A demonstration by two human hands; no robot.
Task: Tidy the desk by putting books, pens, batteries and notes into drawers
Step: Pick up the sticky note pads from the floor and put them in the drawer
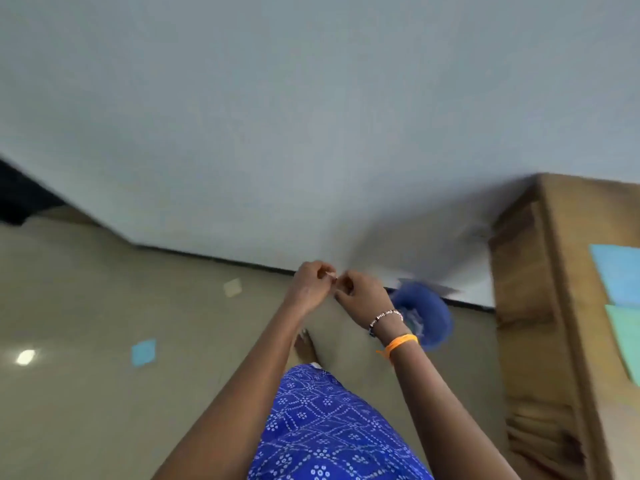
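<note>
My left hand (311, 285) and my right hand (360, 296) meet fingertip to fingertip in front of me, low by the wall's dark skirting. Both have their fingers curled in and pinched. A tiny pale spot shows between the fingertips; I cannot tell whether it is a held thing or a nail. On the floor to the left lie a blue sticky note (143, 352) and a pale yellow sticky note (232, 287). At the right stands the wooden desk (554, 271), with a blue note (620, 271) and a green note (627, 337) on its top.
A blurred blue object (427, 318) sits behind my right wrist against the wall. The grey wall (311, 133) fills the upper view. My blue patterned clothing (329, 427) and a foot (304, 348) are below. A bright light reflection (26, 357) is on the beige floor.
</note>
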